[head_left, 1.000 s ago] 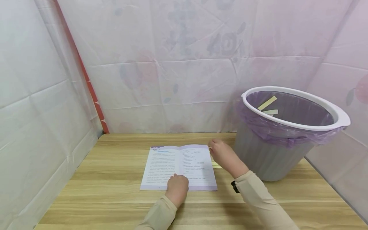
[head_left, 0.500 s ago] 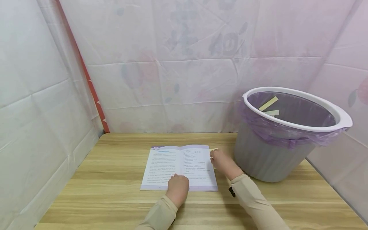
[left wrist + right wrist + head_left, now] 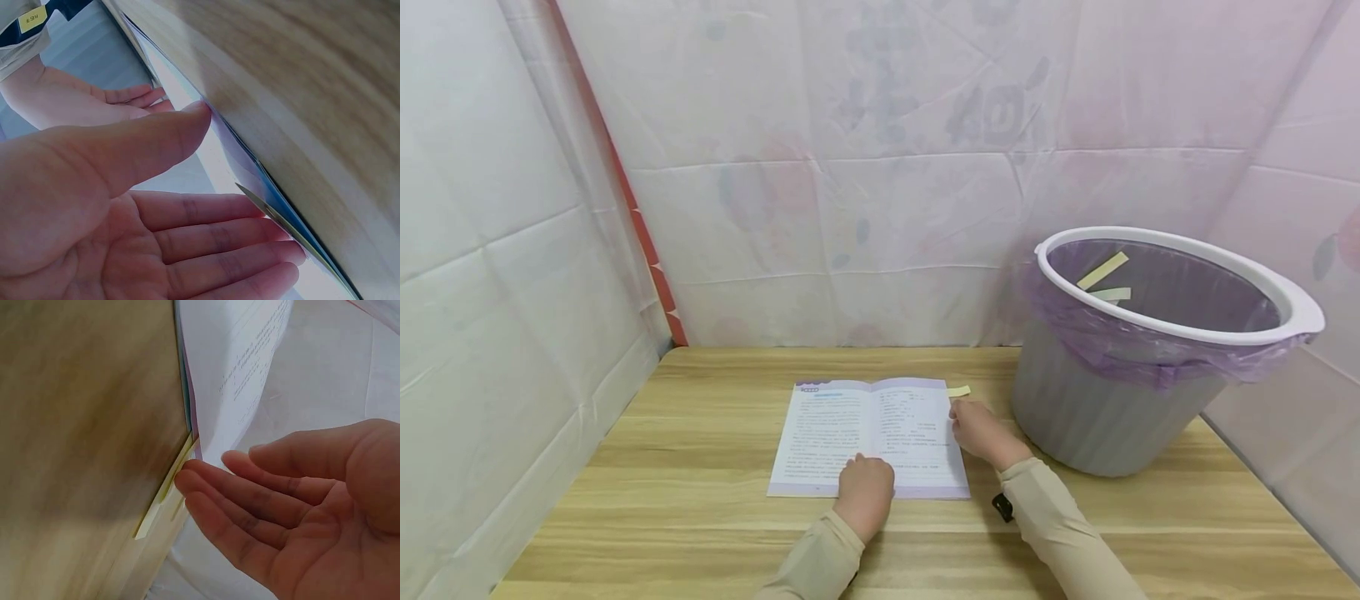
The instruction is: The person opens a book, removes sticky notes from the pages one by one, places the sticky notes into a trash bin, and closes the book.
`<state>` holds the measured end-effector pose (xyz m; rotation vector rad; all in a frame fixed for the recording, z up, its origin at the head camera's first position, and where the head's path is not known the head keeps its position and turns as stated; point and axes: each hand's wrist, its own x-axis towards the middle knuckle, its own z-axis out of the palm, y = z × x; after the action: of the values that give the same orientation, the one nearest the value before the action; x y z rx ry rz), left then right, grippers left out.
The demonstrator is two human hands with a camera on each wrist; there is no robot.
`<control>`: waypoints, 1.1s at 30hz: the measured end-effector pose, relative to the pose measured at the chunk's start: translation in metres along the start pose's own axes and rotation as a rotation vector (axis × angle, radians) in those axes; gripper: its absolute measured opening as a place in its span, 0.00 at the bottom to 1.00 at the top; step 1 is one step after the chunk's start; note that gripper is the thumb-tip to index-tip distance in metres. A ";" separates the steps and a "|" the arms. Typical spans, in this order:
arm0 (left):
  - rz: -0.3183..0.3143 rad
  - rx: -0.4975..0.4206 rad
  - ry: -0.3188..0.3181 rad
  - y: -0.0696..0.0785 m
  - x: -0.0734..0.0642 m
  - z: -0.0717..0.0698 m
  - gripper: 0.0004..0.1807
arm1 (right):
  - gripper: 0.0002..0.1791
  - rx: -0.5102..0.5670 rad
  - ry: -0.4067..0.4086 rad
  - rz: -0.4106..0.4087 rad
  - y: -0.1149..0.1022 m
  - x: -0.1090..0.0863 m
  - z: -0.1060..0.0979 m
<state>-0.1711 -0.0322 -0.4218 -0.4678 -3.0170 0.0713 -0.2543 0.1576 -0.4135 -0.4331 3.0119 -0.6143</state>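
Note:
An open book [image 3: 827,437] with printed pages and purple borders lies flat on the wooden table. My left hand [image 3: 865,492] rests on its lower edge near the spine; in the left wrist view the fingers lie straight along the page. At the right page's outer edge is my right hand [image 3: 981,429], its fingers [image 3: 219,525] loosely bent with the thumb apart from them. Right by those fingertips, pale yellow paper strips [image 3: 156,503] stick out from between the pages. One yellow strip [image 3: 959,391] shows beyond the book's upper right corner in the head view.
A grey trash bin [image 3: 1097,425] with a white rim and purple liner stands right of the book, close beyond my right hand. Inside it lie a yellow strip [image 3: 1102,271] and a pale green strip [image 3: 1111,294]. Printed white sheeting [image 3: 850,217] surrounds the table.
My right hand has come down from the book's upper right corner along its right edge, uncovering the yellow strip there. My left hand has stayed on the book.

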 end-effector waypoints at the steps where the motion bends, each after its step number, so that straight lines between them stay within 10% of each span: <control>1: 0.000 -0.002 -0.003 0.000 0.000 0.000 0.16 | 0.10 0.006 0.002 0.000 0.000 0.000 0.000; 25: -0.008 -0.027 0.012 0.000 -0.001 0.000 0.14 | 0.09 0.323 0.139 0.086 0.000 -0.017 -0.003; 33: -0.050 -0.201 -0.005 -0.007 0.000 -0.008 0.15 | 0.12 0.549 0.207 0.133 -0.008 -0.032 -0.013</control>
<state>-0.1723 -0.0389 -0.4138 -0.4075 -3.0523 -0.2362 -0.2229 0.1646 -0.3992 -0.1425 2.8326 -1.4875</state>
